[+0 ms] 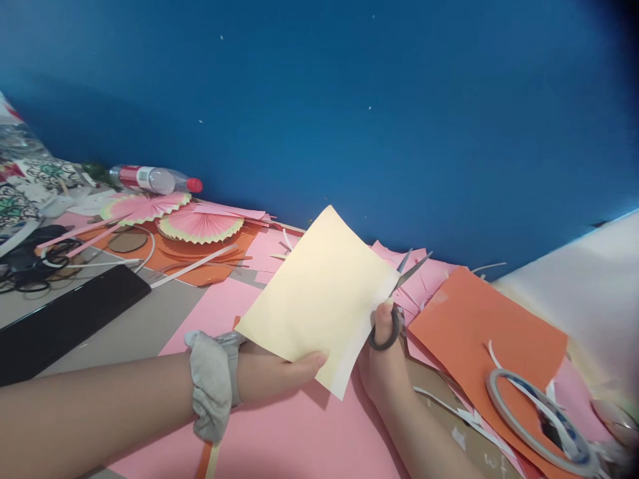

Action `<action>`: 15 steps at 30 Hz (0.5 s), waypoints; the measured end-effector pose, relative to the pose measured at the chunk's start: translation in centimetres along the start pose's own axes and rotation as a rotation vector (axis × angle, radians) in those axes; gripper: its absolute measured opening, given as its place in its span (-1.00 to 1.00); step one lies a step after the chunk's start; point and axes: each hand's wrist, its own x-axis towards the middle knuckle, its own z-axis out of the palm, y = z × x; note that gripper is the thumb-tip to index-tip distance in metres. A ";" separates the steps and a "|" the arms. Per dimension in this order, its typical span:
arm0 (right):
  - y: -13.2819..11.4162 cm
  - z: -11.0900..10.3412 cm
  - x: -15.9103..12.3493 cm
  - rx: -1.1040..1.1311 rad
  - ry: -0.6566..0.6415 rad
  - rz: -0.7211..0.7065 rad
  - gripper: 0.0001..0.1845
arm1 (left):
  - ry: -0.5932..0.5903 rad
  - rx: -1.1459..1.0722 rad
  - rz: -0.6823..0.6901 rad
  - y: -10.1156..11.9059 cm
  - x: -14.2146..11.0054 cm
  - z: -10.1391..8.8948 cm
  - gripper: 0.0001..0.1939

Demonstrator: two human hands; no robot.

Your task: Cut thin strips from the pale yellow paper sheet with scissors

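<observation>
The left hand [279, 369] grips a pale yellow sheet of paper [319, 299] at its lower edge, thumb lying across the front and the other fingers hidden behind it, so the sheet stands tilted up above the counter [144, 326]. A grey scrunchie [212, 386] sits around the left wrist. The right hand [387, 362] is closed through the dark handles of a pair of scissors [397, 299], thumb in the upper loop; the blades stand parted and point up and away, right at the sheet's right edge, touching or just meeting it. Under both hands lies a large pink sheet [299, 426]. Just to the right of the right hand an orange sheet [479, 326] rests over pink offcuts, and farther right on it lies a roll of tape [539, 419] with loose white strips about it. Well to the left beyond the left hand, against the blue wall [349, 100], lie pleated pink-and-yellow paper fans [194, 223] on more orange paper, with a plastic bottle [154, 178] with a red cap on its side behind them. Left of the left forearm a flat black object [64, 319] lies on the counter; what it is cannot be told.
</observation>
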 end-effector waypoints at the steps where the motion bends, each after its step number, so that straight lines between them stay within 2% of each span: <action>1: 0.1 -0.2 0.1 0.007 0.004 0.003 -0.48 | -0.008 -0.011 0.016 0.1 0.0 0.0 -0.46; 5: 0.2 -0.1 0.1 0.046 -0.026 0.037 -0.44 | -0.025 -0.026 0.039 0.3 0.1 -0.1 -0.48; 10: 0.0 0.5 0.0 0.028 0.048 0.000 -0.47 | -0.009 -0.006 0.044 0.4 0.1 -0.2 -0.47; 15: 0.1 0.0 0.2 0.048 -0.018 0.067 -0.41 | -0.026 -0.025 0.054 0.8 0.2 -0.4 -0.49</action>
